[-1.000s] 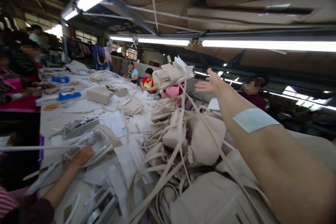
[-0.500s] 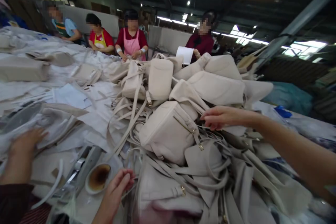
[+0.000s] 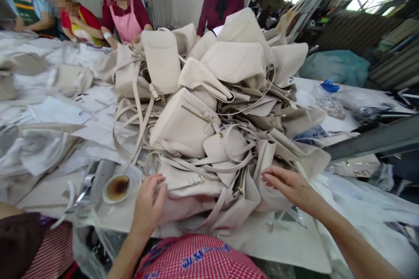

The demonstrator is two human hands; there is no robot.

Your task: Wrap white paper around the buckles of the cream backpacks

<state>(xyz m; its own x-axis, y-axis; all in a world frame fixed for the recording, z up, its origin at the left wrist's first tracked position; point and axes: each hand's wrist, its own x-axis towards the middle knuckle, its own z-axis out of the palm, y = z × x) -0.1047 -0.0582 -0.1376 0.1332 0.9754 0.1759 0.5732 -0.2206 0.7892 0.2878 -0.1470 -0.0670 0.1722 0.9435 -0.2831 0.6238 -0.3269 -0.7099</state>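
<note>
A large heap of cream handbags [image 3: 183, 126] with straps and gold-coloured buckles lies in front of me. My left hand [image 3: 149, 202] is at the near left edge of the heap, thumb and fingers apart and holding nothing. Beside its fingers lies a flap bag [image 3: 186, 181] with a buckled strap. My right hand [image 3: 291, 187] is at the near right side, fingers stretched out over a bag [image 3: 266, 161]; I cannot tell whether they touch it. Nothing shows in this hand. To the left of my left hand stands a small white bowl [image 3: 117, 188] with brown residue inside.
A metal tape dispenser [image 3: 88, 181] stands by the bowl. White wrapping and papers [image 3: 59, 111] cover the left of the table. A co-worker's dark sleeve [image 3: 21, 237] is close on my left. Several people stand across the table. A metal beam [image 3: 376, 137] juts in from the right.
The view has tilted down and shifted right. My right hand has come from the middle of the heap to its near edge. The co-worker's hand at left has left the view.
</note>
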